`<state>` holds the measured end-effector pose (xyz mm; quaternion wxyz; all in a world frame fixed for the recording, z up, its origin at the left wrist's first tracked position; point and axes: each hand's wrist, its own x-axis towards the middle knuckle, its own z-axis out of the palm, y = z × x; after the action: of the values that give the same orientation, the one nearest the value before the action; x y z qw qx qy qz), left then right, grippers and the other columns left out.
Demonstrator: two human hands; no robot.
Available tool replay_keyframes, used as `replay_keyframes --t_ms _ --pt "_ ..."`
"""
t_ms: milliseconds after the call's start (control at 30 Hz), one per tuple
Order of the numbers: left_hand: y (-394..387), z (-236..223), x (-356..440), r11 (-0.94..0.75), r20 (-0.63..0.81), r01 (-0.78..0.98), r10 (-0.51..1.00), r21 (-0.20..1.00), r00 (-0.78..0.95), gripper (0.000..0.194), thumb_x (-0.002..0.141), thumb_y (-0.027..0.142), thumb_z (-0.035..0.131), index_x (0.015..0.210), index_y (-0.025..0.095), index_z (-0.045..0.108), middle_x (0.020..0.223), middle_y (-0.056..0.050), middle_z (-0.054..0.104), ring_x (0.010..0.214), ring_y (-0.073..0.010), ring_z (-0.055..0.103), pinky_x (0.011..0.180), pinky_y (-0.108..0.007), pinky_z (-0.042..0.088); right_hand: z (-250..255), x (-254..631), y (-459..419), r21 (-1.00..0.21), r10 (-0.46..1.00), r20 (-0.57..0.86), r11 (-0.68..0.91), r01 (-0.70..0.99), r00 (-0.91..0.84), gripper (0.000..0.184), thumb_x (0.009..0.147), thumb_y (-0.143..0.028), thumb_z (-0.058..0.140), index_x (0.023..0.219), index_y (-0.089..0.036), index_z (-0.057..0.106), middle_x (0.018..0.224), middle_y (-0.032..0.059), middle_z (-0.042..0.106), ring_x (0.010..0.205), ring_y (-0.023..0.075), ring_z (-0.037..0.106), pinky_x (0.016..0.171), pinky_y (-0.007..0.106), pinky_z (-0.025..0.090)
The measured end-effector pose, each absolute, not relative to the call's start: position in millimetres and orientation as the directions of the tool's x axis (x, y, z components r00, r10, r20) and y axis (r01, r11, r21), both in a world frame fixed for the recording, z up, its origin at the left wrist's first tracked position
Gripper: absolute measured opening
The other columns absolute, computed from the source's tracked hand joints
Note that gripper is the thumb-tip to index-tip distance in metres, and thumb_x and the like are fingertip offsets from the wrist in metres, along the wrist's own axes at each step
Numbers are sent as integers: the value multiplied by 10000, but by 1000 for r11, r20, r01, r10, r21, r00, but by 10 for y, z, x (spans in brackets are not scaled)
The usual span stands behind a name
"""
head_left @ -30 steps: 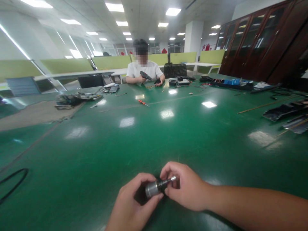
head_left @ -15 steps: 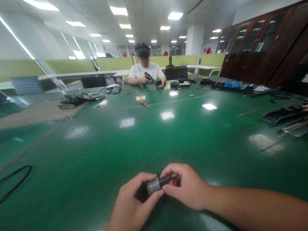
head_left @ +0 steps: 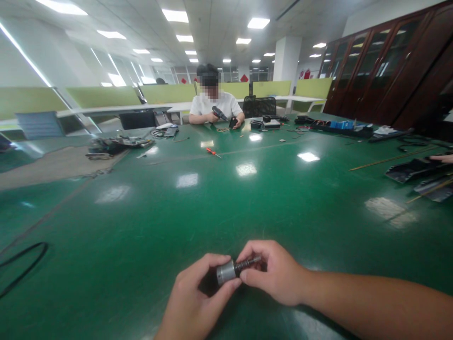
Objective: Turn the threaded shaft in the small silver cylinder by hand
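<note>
Low in the view, my left hand (head_left: 203,293) grips the silver cylinder end of a small gearbox (head_left: 226,272) between thumb and fingers. From that cylinder a thin shaft wrapped in a dark coil spring points up and to the right. My right hand (head_left: 278,273) pinches around the spring and shaft, its thumb underneath and its index finger curled over the far side. The shaft's tip shows between these fingers. Both hands are close together just above the green tabletop (head_left: 198,217). The other fingers of my right hand are partly hidden.
Across the table a person (head_left: 216,106) holds a power drill and a black part. A red screwdriver (head_left: 211,151) lies mid-table. A black cable (head_left: 26,267) curves at left. Dark metal profiles (head_left: 406,170) lie at right, near another person's hand (head_left: 444,158).
My right hand has shifted very slightly along the shaft; the grip of both hands stays. The person opposite has tilted the black part more upright. At right, another hand has come further into view.
</note>
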<state>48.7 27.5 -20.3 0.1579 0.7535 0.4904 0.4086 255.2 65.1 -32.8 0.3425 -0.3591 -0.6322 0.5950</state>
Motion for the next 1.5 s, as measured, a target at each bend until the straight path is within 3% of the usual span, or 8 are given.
replay_keyframes --t_ms 700,1033,1500 --pt "272 -213 449 -461 482 660 860 593 167 205 798 335 797 992 314 734 893 66 788 765 -145 760 696 -187 593 -314 2543 668 -1000 852 -19 -20 5 -523 100 732 -228 705 783 -171 642 664 -29 598 599 124 496 594 254 359" --pt "260 -175 452 -464 491 656 856 595 160 197 808 346 778 980 255 751 884 -3 794 752 -189 767 673 -232 615 -324 2549 680 -1000 848 -5 -13 -12 -529 93 749 -217 703 779 -176 626 661 -37 587 599 114 492 576 243 350" --pt "266 -146 471 -479 519 645 842 596 146 186 790 305 790 971 304 745 868 60 793 737 -136 761 699 -169 601 -324 2551 678 -998 853 7 -31 -63 -523 134 754 -255 717 785 -168 619 640 -41 560 585 113 469 565 246 344"
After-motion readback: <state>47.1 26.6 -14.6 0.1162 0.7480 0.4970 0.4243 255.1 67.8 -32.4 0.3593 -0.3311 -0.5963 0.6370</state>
